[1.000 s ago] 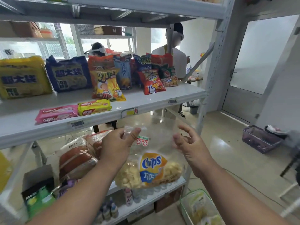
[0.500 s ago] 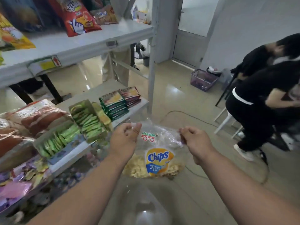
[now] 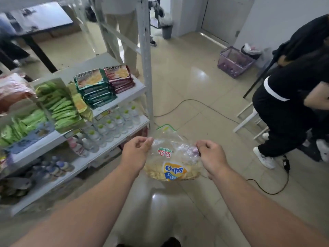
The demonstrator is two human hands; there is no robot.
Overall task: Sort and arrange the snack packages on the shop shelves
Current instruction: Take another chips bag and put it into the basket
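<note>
- The left hand (image 3: pixel 137 152) pinched the upper left corner of the chips bag (image 3: pixel 171 163), thumb and curled fingers closed on the clear plastic.
- The right hand (image 3: pixel 211 156) gripped the upper right corner, fingers curled tight round a crumpled bunch of the plastic.
- The bag hung between the two hands, out in front of the shelves (image 3: pixel 124 94) and above the floor (image 3: pixel 187 82), touching neither; the chips sat low in it, behind a yellow and blue "Chips" label.
- Just beyond the bag, a clear bin (image 3: pixel 165 128) with a green rim stood on the floor by the shelf post (image 3: pixel 146 68).
- On the middle shelf lay a green stack (image 3: pixel 95 90) and a dark red stack (image 3: pixel 119 79) of flat packs, side by side and touching; left of them stood open boxes of green sachets (image 3: pixel 60 107).
- The shelf below held rows of water bottles (image 3: pixel 114 123) with green caps.
- A purple basket (image 3: pixel 233 62) sat on the floor well apart, near the wall.
- A seated person (image 3: pixel 288 107) in black was at the right, on a white stool (image 3: pixel 249 118); a black cable (image 3: pixel 270 192) ran over the floor nearby.
- Another person's legs (image 3: pixel 124 32) stood behind the shelves.
</note>
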